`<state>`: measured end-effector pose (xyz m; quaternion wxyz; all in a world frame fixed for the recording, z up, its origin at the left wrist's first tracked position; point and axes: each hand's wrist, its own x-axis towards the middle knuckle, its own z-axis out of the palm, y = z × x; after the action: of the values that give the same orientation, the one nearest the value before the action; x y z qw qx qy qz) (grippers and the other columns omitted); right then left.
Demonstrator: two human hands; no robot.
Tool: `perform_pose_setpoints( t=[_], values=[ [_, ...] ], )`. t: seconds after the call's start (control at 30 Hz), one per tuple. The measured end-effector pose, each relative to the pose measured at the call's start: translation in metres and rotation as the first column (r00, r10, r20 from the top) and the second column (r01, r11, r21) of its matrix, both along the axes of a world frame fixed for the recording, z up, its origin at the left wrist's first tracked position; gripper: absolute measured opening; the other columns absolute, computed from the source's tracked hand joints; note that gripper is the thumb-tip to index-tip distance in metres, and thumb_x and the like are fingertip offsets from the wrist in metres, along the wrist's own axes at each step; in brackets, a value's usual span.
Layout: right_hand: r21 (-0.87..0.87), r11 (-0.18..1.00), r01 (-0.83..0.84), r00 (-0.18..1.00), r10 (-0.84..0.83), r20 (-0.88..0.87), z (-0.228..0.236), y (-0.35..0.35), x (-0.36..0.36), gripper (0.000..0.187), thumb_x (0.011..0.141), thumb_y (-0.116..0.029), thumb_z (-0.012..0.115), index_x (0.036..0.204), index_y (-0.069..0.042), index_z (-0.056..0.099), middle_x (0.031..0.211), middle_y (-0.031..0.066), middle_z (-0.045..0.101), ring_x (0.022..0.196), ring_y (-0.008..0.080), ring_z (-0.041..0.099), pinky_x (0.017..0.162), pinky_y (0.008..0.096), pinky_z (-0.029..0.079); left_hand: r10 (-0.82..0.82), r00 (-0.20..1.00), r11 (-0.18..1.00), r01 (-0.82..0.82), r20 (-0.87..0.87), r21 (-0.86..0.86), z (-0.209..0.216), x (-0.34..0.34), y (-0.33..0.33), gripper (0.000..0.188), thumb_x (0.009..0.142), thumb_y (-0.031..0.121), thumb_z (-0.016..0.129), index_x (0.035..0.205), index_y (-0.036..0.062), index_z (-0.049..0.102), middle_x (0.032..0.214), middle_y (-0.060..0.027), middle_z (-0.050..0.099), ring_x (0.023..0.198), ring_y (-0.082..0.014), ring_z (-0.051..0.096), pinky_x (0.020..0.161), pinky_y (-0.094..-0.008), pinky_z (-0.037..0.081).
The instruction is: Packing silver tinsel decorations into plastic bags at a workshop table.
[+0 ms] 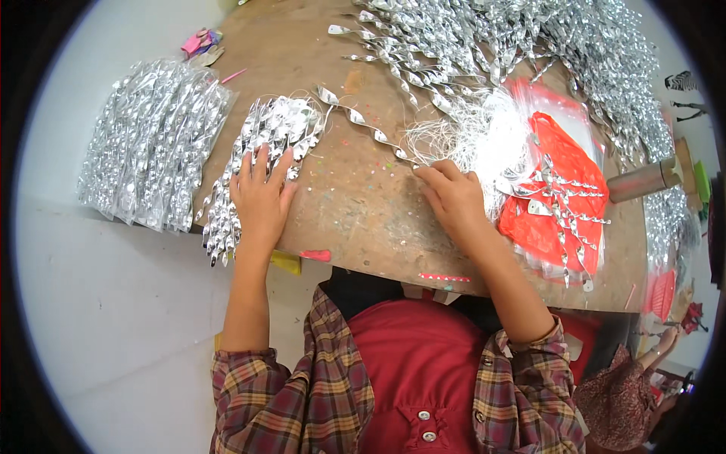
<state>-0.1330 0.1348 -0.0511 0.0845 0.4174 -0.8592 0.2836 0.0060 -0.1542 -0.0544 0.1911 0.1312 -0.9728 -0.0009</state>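
Observation:
A bunch of silver twisted foil spirals lies on the table to the left of centre, its lower ends over the near edge. My left hand rests on this bunch with its fingers spread. From the top of the bunch a single silver twisted strand runs down to the right. The fingertips of my right hand are pinched at its lower end, just above the table. Right of that hand is a heap of white string.
Bagged silver spirals are stacked at the left. A large pile of loose spirals covers the far right. A red plastic bag with spirals on it lies near a metal flask. Another person is at the lower right.

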Motion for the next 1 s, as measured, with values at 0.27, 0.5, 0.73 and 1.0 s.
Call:
perform_pose_setpoints(
  t=[0.27, 0.5, 0.73, 1.0],
  values=[
    [-0.112, 0.99, 0.083, 0.987, -0.066, 0.147, 0.001, 0.004, 0.0, 0.022, 0.082, -0.002, 0.06, 0.102, -0.01, 0.064, 0.082, 0.0059, 0.058, 0.068, 0.017, 0.054, 0.063, 0.0288, 0.04, 0.142, 0.989, 0.99, -0.141, 0.034, -0.029, 0.005, -0.018, 0.001, 0.061, 0.08, 0.029, 0.069, 0.136, 0.0257, 0.046, 0.141, -0.0126, 0.041, 0.13, -0.0363, 0.034, 0.103, -0.0604, 0.024],
    [-0.261, 0.937, 0.232, 0.694, 0.029, 0.719, 0.025, 0.065, 0.052, 0.02, 0.087, -0.005, 0.058, 0.107, -0.003, 0.059, 0.083, -0.0017, 0.057, 0.07, 0.0048, 0.05, 0.061, 0.0205, 0.041, 0.01, 0.982, 0.766, 0.114, -0.189, 0.633, 0.027, -0.021, 0.05, 0.056, 0.089, 0.028, 0.062, 0.136, 0.0046, 0.042, 0.128, -0.0182, 0.053, 0.12, -0.034, 0.048, 0.102, -0.0448, 0.036],
    [-0.288, 0.95, 0.121, 0.457, 0.205, 0.866, 0.022, 0.099, 0.11, 0.02, 0.09, -0.006, 0.059, 0.109, -0.004, 0.054, 0.083, -0.0012, 0.058, 0.07, 0.0056, 0.053, 0.061, 0.0204, 0.044, 0.11, 0.947, -0.648, 0.298, -0.301, 0.701, 0.03, -0.051, 0.102, 0.033, 0.099, 0.019, 0.044, 0.126, -0.0018, 0.045, 0.108, -0.0132, 0.061, 0.101, -0.0233, 0.06, 0.091, -0.0356, 0.049],
    [0.055, 0.996, 0.065, 0.991, -0.071, 0.116, 0.024, 0.118, 0.05, 0.011, 0.081, -0.01, 0.065, 0.091, -0.007, 0.061, 0.077, 0.0071, 0.058, 0.069, 0.025, 0.056, 0.066, 0.0357, 0.041, 0.014, 0.953, -0.376, 0.286, -0.304, 0.881, 0.061, -0.039, 0.104, 0.015, 0.094, 0.018, 0.054, 0.105, 0.0082, 0.053, 0.088, -0.0035, 0.06, 0.064, -0.006, 0.054, 0.05, -0.0179, 0.042]
  ],
)
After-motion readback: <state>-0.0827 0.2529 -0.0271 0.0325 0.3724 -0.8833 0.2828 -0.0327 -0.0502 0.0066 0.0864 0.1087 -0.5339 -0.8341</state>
